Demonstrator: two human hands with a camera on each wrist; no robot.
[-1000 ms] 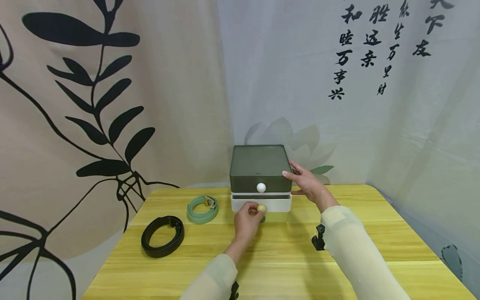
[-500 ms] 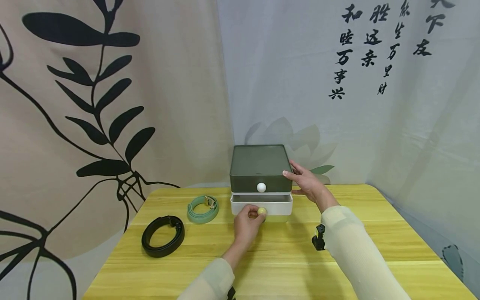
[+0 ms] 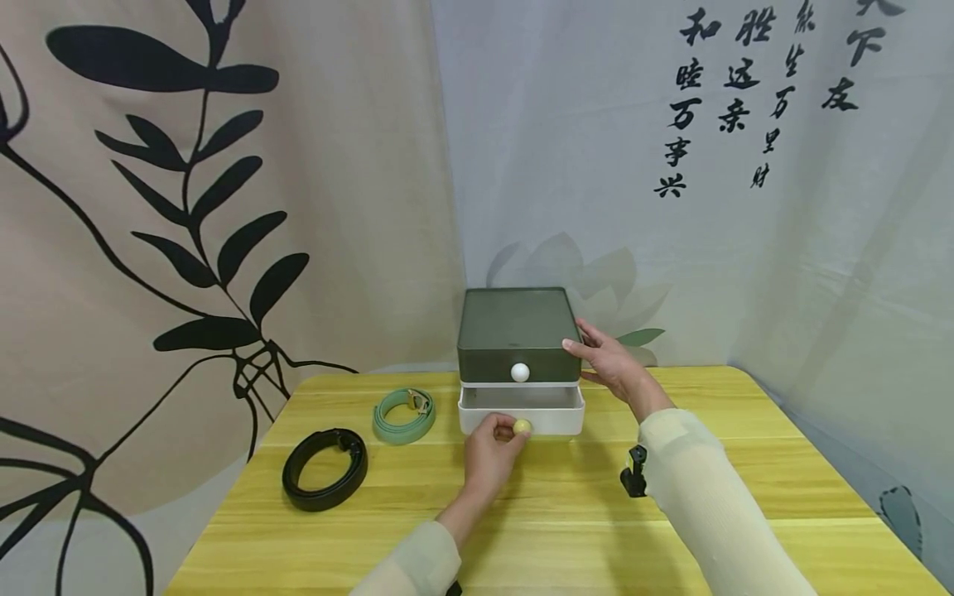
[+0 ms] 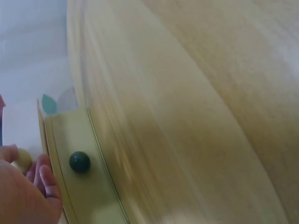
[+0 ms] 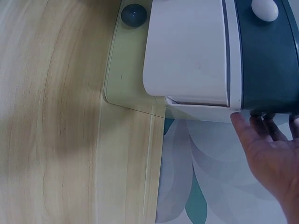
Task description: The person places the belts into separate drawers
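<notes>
Left-hand grip (image 3: 488, 460): we pinch yellow knob (image 3: 523, 426). Right hand (image 3: 613, 364): fingers extended against cabinet (image 3: 514, 319) side. White drawer (image 3: 559, 422) protrudes from middle tier, cabinet on bench (image 3: 589, 513). Step, as we judge: drawer opening. Next move calls for level pull, cabinet braced.

The table (image 3: 551, 530) in here has a yellowish wood-grain top, and a small drawer unit (image 3: 514, 319) stands on it near the back edge. Just left of the drawer unit I see a green belt (image 3: 402, 434) lying coiled, its gold-coloured buckle (image 3: 412, 401) showing; farther left of the unit and more to the front, a black belt (image 3: 320, 499) lies in a ring.
</notes>
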